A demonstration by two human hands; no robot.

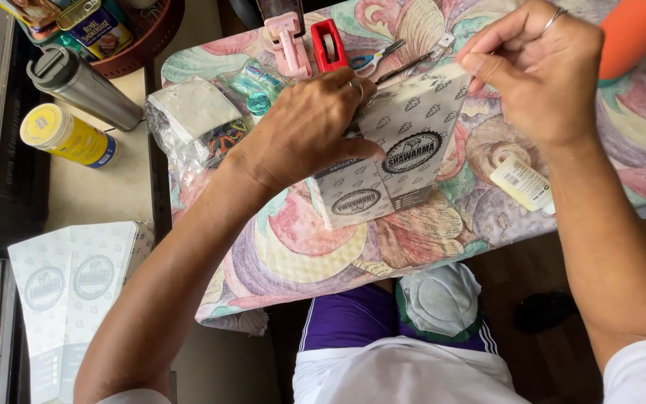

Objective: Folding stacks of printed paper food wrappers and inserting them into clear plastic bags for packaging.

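Paper sleeve [398, 150] lies mid-bench [300, 247], under the left hand [304, 127]; right hand [540, 71] at its far right corner. Tape dispenser [329, 45] and scissors [375, 58] behind it. Plastic bag [192, 123] to its left, glue bottle [519, 179] to its right.

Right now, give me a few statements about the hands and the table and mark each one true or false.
1. The left hand presses flat on the paper sleeve. True.
2. The right hand holds the scissors. False: it pinches the sleeve's top corner; the scissors lie on the table beyond the left hand.
3. A red tape dispenser stands beside a pink one. True.
4. The yellow can lies on the flowered tablecloth. False: it lies on the plain surface to the left, near a steel flask.
5. More sleeves lie stacked at lower left. True.
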